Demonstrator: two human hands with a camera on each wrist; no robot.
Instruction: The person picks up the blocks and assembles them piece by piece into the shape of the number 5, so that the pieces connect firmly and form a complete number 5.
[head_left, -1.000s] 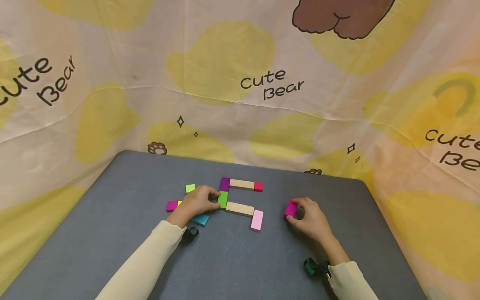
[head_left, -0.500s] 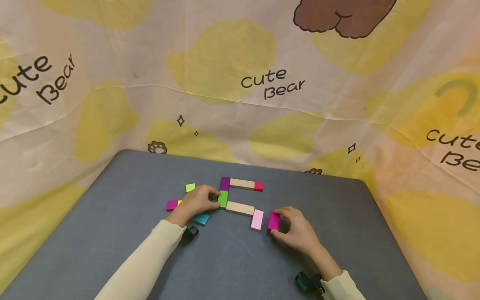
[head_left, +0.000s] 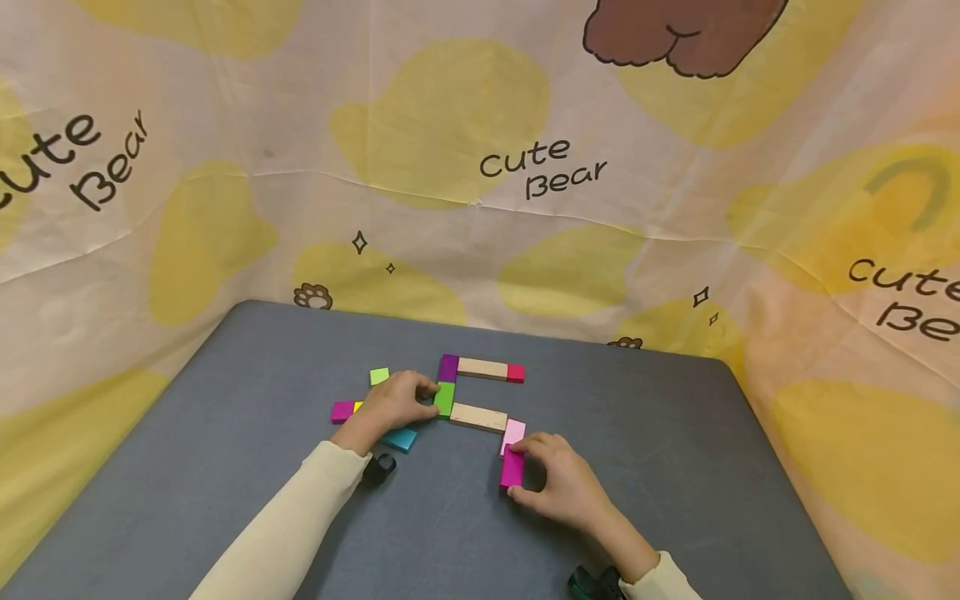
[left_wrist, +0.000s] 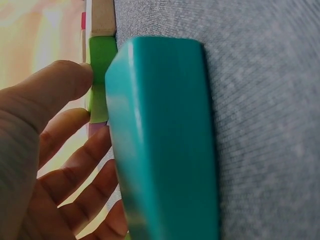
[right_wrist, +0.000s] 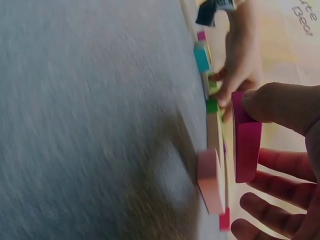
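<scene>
My right hand (head_left: 568,483) pinches a magenta block (right_wrist: 247,145) between thumb and fingers. That block is raised off the table in the right wrist view; in the head view it overlaps the near end of a pink block (head_left: 513,432). With thumb and index finger, my left hand (head_left: 395,402) holds a green block (head_left: 445,401) at its left side. A plain wooden block (head_left: 478,417) runs from the green block to the pink one. Behind, a purple block (head_left: 448,367), another wooden block (head_left: 482,368) and a red block (head_left: 515,373) form a second arm.
Around my left wrist lie a teal block (head_left: 401,439), a lime block (head_left: 379,377), a magenta block (head_left: 342,412) and a partly hidden yellow one (head_left: 357,407). The grey table (head_left: 675,433) meets a printed cloth (head_left: 570,275) at its back edge.
My right hand has carried the magenta block leftward and nearer to me, from the right side of the table to the pink block. My left hand has stayed at the green block.
</scene>
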